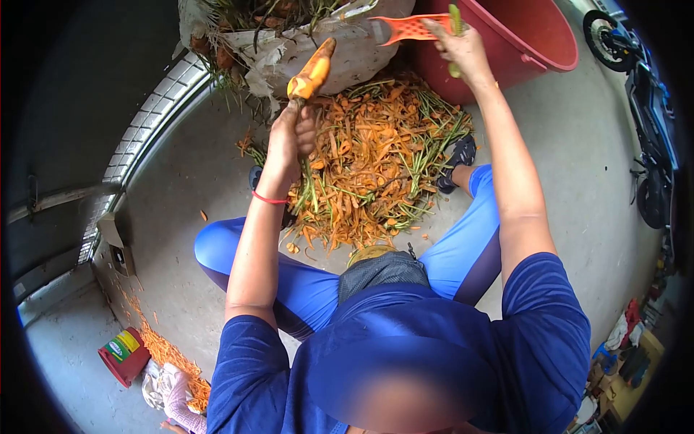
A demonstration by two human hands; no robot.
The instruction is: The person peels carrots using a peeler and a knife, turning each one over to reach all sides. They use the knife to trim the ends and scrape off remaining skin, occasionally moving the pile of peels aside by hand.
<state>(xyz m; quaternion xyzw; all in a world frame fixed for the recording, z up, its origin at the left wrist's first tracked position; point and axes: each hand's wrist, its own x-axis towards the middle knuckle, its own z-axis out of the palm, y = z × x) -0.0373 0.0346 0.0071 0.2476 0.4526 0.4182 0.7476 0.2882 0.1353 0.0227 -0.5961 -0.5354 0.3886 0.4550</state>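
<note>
My left hand point(293, 134) is closed around the stem end of a carrot point(312, 70), which points up and away. The carrot is partly peeled: bright orange-yellow near my hand, brownish at the far tip. My right hand point(463, 52) grips an orange peeler point(412, 29) with holes in its body, to the right of the carrot and apart from it. Something green shows beside the fingers of that hand. Below both hands, a heap of orange peelings and green stalks point(369, 155) lies on the floor between my feet.
A white sack point(289, 54) of unpeeled carrots stands ahead, beside a large red tub point(499, 43). At right is a motorcycle point(650, 123). At lower left are a red bucket point(124, 358), more peelings point(170, 354) and another person's sleeve point(181, 401).
</note>
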